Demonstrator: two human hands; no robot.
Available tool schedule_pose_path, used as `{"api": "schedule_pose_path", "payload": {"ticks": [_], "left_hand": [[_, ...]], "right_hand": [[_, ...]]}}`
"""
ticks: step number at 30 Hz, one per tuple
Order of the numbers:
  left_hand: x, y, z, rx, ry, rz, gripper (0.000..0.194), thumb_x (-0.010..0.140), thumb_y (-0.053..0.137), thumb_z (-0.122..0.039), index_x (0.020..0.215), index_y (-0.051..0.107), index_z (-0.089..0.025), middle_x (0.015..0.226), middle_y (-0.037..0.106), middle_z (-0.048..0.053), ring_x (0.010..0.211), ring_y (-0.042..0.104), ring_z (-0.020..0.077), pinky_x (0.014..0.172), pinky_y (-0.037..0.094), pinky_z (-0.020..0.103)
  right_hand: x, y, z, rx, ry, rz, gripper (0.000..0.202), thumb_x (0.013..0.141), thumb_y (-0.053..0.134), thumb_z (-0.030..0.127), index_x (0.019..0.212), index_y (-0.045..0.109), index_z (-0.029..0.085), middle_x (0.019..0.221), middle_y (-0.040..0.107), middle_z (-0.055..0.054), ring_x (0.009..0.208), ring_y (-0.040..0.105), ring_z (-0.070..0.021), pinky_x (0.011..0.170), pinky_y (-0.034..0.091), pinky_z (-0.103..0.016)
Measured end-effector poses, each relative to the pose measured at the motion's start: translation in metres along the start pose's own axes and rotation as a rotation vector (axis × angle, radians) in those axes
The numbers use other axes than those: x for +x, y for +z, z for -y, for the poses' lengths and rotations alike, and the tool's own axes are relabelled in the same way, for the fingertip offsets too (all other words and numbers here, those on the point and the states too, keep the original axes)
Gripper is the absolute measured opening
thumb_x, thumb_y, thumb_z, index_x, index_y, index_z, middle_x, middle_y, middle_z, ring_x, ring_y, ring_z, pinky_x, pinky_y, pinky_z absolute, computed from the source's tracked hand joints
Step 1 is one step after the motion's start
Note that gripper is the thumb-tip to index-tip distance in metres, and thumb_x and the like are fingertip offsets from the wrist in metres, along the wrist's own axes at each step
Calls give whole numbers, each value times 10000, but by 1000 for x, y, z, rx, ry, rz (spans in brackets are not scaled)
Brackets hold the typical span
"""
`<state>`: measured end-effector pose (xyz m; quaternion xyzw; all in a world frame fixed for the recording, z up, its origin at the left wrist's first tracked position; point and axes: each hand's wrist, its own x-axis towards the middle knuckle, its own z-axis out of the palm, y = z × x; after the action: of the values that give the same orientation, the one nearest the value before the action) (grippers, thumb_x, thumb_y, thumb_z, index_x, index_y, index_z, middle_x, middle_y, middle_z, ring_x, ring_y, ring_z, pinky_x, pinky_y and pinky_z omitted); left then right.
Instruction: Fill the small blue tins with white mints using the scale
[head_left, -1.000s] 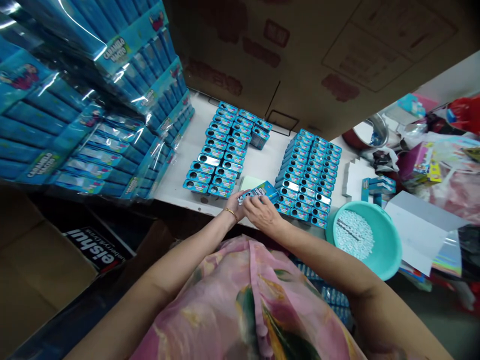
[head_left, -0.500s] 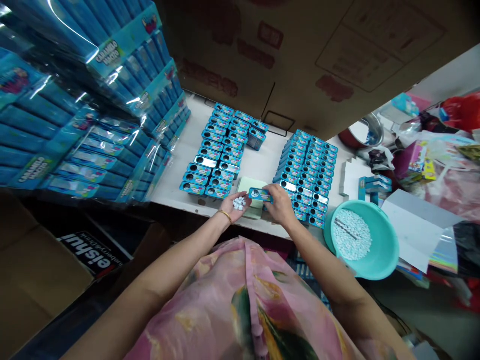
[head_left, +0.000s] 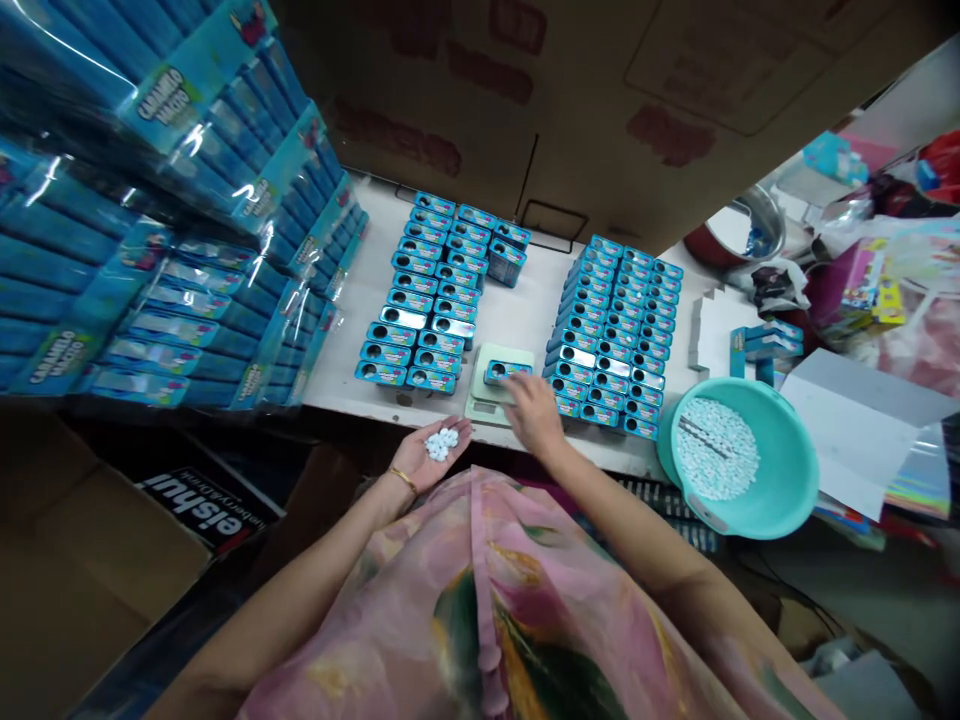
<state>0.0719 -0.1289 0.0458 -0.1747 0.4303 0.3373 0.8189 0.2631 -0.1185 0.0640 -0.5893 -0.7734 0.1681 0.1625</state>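
Observation:
My left hand (head_left: 435, 455) is palm up at the table's front edge, cupping a small heap of white candies (head_left: 442, 443). A blue tin (head_left: 508, 371) with a dark round opening on its end sits on a pale green kitchen scale (head_left: 480, 392). My right hand (head_left: 534, 412) is over the scale's right side, its fingertips at the tin's near edge, fingers slightly bent and not wrapped round it. Part of the scale is hidden under this hand. Rows of similar tins stand on both sides, one block at left (head_left: 412, 280) and another at right (head_left: 611, 330).
At right is a turquoise basin (head_left: 787, 480) with white candies (head_left: 716, 450) and a dark strip inside. Stacked blue display packs (head_left: 225, 170) rise at left. A large cardboard box (head_left: 585, 110) stands behind the tins. White card (head_left: 870, 430) and plastic bags lie far right.
My right hand has set the tin down on the scale. My left hand has drawn back and to the left, away from the tin, with the candies in its palm.

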Motion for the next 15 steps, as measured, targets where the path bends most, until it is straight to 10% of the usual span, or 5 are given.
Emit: {"api": "schedule_pose_path", "payload": {"ticks": [4, 15], "left_hand": [[-2, -4, 8, 37, -95, 23, 216, 815, 355, -134, 759, 560, -93, 612, 614, 74, 563, 609, 160, 492, 500, 275], [-2, -22, 13, 29, -211, -23, 196, 810, 364, -124, 772, 555, -95, 566, 573, 37, 526, 585, 128, 560, 493, 254]], "right_hand": [[-15, 19, 50, -25, -253, 380, 265, 802, 472, 259, 1044, 524, 166, 1013, 514, -93, 910, 459, -179, 764, 420, -304], [-16, 32, 64, -96, -281, 639, 155, 828, 445, 221, 918, 560, 166, 939, 534, -53, 847, 479, -147, 675, 421, -239]]}}
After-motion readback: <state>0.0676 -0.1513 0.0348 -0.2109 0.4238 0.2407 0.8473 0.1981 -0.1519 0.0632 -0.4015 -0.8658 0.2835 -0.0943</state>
